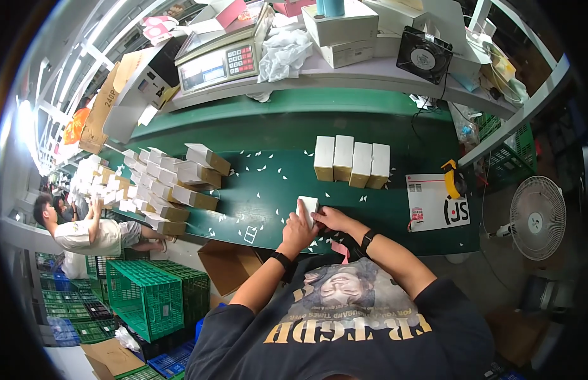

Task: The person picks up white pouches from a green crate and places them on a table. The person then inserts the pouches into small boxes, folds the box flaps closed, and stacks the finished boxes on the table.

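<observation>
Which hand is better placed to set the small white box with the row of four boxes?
Probably the right hand: it touches the small white box on the side nearer the row of four boxes; the left hand lies farther away.

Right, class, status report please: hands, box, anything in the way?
Left hand and right hand both on small white box. Box down on green belt. Paper scraps around, nothing blocking.

Four white boxes (pixel 351 161) stand behind the held small white box (pixel 307 208).
</observation>
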The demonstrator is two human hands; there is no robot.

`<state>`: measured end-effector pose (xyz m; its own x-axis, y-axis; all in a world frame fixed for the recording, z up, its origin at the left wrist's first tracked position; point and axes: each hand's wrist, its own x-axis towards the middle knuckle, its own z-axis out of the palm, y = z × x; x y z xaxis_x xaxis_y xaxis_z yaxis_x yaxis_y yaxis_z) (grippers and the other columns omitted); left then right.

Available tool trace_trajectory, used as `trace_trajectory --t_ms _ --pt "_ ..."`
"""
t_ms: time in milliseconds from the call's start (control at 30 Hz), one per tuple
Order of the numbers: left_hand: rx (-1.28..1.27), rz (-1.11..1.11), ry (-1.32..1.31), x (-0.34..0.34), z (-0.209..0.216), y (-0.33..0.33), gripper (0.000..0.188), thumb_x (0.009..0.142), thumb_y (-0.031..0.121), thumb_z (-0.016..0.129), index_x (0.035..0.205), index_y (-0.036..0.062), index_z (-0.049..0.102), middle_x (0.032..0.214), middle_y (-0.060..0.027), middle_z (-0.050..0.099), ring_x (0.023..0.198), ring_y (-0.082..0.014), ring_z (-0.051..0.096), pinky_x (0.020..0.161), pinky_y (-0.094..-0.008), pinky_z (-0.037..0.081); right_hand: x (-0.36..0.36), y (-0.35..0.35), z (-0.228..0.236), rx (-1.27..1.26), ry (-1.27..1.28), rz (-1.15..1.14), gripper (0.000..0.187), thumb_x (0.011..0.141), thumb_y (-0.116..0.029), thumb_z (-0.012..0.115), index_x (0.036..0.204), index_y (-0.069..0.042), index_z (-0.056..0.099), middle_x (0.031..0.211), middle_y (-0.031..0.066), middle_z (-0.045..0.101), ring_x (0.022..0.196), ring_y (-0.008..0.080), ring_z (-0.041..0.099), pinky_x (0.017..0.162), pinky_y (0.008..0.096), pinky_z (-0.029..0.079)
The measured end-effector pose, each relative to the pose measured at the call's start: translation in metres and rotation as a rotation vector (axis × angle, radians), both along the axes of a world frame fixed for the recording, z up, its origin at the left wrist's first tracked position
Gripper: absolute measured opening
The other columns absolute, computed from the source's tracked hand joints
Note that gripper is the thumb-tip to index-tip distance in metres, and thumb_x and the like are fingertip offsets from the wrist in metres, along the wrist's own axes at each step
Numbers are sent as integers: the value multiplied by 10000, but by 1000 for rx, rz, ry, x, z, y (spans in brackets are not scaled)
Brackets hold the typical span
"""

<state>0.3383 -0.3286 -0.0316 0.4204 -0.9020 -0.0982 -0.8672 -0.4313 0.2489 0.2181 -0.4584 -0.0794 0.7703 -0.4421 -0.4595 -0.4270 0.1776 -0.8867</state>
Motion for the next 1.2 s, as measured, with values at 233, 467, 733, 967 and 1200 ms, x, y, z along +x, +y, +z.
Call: trace_trajectory --t_ms 233,467,733,967,1200 --pt "-44 -37 109 2 4 -1 1098 815 539 708 1555 -24 125 1019 -277 551 828 -433 662 674 -470 580 14 -10 4 -345 167 213 636 961 -556 577 925 69 687 725 108 689 638 228 680 592 341 547" --pt "-38 -51 122 3 8 1 1093 809 498 717 1558 -23 114 1035 -270 540 844 -428 662 682 -465 579 1 -14 -5 128 -69 231 574 996 -499 562 762 22 620 630 77 627 537 184 612 541 316 512" --pt "-15 -42 121 4 6 1 1101 796 462 731 1561 -18 102 1049 -260 534 862 -425 658 683 -465 579 2 -26 16 51 115 368 510 1038 -460 502 750 -44 565 661 47 617 551 137 572 537 283 481" --pt "-21 -43 130 4 12 -1 1087 796 441 733 1560 -15 108 1054 -256 536 867 -420 659 680 -457 580 -10 -22 -1 133 -96 306 477 1035 -459 512 788 -53 552 673 25 585 581 123 549 558 274 470" --pt "-60 -20 200 4 9 0 1072 804 422 722 1566 4 94 1029 -260 550 785 -420 666 653 -464 575 -12 -20 -4 136 -168 273 448 1042 -431 508 795 -61 559 677 20 591 577 115 542 557 265 468"
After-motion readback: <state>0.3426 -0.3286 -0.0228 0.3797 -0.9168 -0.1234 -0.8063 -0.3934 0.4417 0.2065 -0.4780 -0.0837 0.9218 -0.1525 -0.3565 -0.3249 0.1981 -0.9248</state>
